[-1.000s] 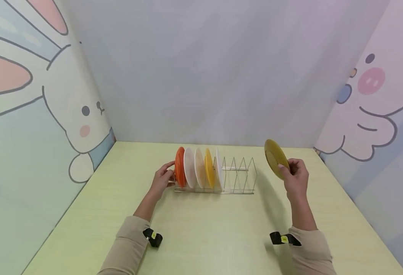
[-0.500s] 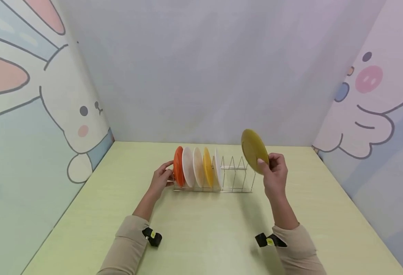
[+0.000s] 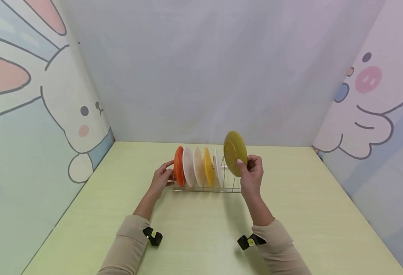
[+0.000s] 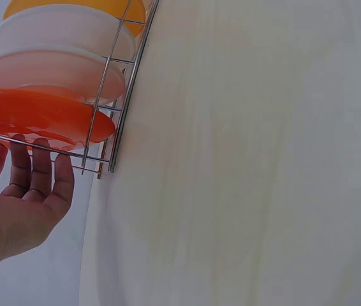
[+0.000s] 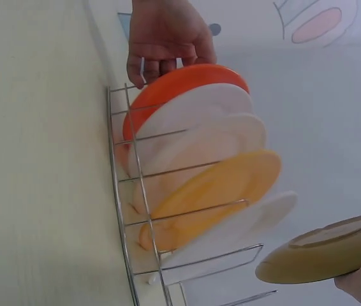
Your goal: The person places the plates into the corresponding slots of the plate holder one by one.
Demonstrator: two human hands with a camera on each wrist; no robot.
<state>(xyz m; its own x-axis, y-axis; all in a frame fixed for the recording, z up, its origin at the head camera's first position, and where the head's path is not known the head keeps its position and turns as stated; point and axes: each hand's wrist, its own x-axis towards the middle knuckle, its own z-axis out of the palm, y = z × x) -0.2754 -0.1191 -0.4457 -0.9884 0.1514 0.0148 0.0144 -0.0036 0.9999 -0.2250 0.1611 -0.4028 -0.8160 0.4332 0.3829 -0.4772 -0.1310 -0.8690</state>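
Observation:
My right hand (image 3: pixel 252 177) pinches an olive-yellow plate (image 3: pixel 235 152) by its lower right edge, thumb across its underside. The plate is tilted and overlaps the right part of the wire dish rack (image 3: pixel 208 191) in the head view; the right wrist view shows it beside the last white plate (image 5: pixel 231 236). My left hand (image 3: pixel 161 178) grips the rack's left end, its fingers (image 4: pixel 40 169) round the end wire next to the orange plate (image 4: pixel 37 115). Several plates stand on edge in the rack: orange, white, a cream one (image 3: pixel 198 168), yellow (image 3: pixel 208 168) and white.
The rack stands on a pale yellow-green table (image 3: pixel 194 229), with a grey back wall (image 3: pixel 201 76) behind it. Side walls with a cartoon rabbit (image 3: pixel 71 99) and a pink-cheeked cartoon animal (image 3: pixel 387 84) flank the table. Each wrist wears a small black camera (image 3: pixel 244 241).
My right hand has carried the olive-yellow plate leftward, from right of the rack to over its right part. The left hand keeps its grip on the rack, and the racked plates stay put.

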